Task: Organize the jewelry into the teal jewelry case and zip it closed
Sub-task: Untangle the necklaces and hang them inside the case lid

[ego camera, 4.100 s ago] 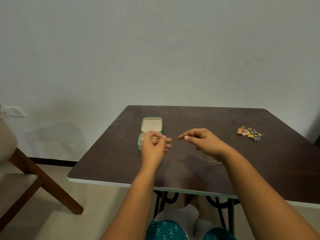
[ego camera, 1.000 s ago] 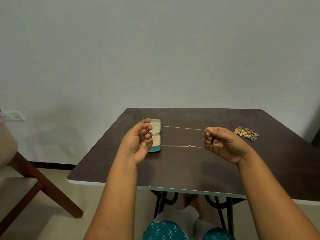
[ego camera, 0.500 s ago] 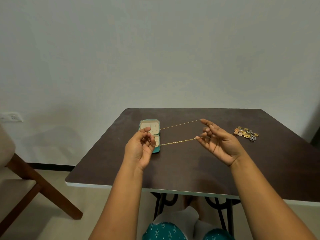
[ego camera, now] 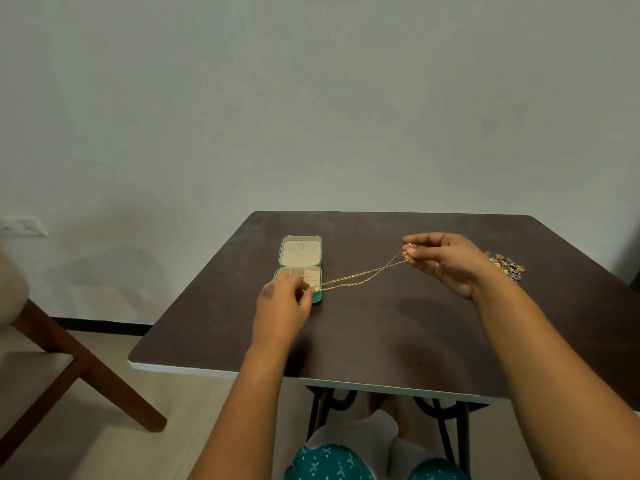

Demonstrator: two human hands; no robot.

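Note:
The teal jewelry case (ego camera: 300, 251) lies open on the dark table, its cream lid half farther away and its tray half nearer. A thin gold chain necklace (ego camera: 360, 274) stretches as two strands that cross between my hands. My left hand (ego camera: 282, 306) pinches one end at the tray's near right corner and covers part of the tray. My right hand (ego camera: 446, 263), raised above the table to the right, pinches the other end between thumb and fingers. A heap of gold and silver jewelry (ego camera: 507, 266) lies just behind my right wrist.
The dark table (ego camera: 381, 334) has a white front edge and black metal legs. A wooden chair (ego camera: 52, 344) stands on the floor to the left. A plain wall rises behind, with a socket (ego camera: 24, 226) at the left.
My left hand has dropped from mid-air down onto the case's tray half, carrying its end of the chain. My right hand has closed its fingers on the chain and turned palm down.

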